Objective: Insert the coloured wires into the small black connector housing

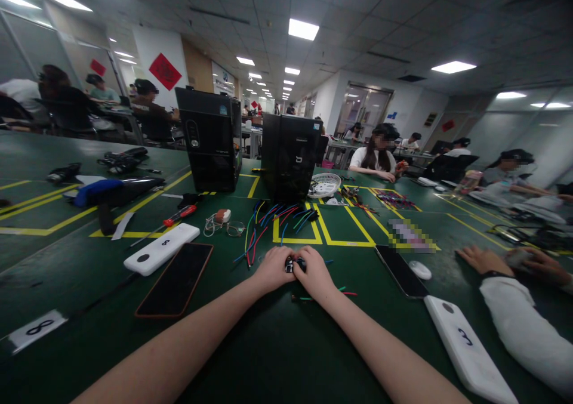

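Note:
My left hand (274, 267) and my right hand (316, 271) meet low over the green table, fingers closed on a small black part with white marks (289, 265). Its kind cannot be made out, since the fingers cover most of it. A blue wire end (330, 262) shows beside my right hand. Just beyond the hands lie several loose red, blue, green and yellow wires (253, 237). Partly hidden by my right wrist are green and red wires (349, 293) and a small dark piece (296, 298) on the table.
Two black computer towers (210, 147) (290, 159) stand ahead. On the left are a phone (175, 281), a white power bank (162, 249), eyeglasses (234, 228) and a red-handled screwdriver (179, 214). A white basket (325, 185) sits beyond; at right, another phone (400, 271) and a co-worker's hand (486, 259).

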Available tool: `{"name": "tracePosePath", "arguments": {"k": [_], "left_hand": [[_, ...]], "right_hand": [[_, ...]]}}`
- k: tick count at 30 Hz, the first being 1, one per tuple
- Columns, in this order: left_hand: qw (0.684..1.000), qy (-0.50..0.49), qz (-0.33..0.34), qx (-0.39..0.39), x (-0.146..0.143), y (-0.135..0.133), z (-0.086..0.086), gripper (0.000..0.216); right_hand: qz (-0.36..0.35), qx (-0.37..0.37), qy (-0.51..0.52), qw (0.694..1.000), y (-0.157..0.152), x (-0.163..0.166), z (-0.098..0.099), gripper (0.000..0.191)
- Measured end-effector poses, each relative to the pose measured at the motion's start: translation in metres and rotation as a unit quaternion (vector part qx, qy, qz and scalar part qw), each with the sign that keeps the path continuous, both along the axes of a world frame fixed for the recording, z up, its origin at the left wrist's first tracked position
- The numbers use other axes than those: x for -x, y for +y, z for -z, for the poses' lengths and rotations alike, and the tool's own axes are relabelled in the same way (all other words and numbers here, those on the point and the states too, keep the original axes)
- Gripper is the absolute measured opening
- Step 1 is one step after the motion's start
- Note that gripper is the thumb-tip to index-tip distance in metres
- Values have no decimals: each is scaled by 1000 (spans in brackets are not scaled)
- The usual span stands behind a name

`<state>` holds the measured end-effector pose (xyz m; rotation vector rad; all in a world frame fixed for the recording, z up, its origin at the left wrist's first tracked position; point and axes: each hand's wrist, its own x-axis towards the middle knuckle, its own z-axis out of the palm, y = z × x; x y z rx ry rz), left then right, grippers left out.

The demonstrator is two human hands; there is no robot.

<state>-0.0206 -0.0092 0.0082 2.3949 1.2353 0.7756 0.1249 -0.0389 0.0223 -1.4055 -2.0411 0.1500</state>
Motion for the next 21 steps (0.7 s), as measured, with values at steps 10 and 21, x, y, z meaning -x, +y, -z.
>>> {"name": "tracePosePath", "arguments": {"k": [10, 21], "left_hand": [[1000, 3, 18, 6, 1, 2, 0, 37], [1000, 2, 20, -5, 3, 3, 1, 35]], "right_hand": [[11, -54, 120, 991, 2, -10, -12, 9], [-175, 252, -151, 940, -27, -41, -63, 28]]}}
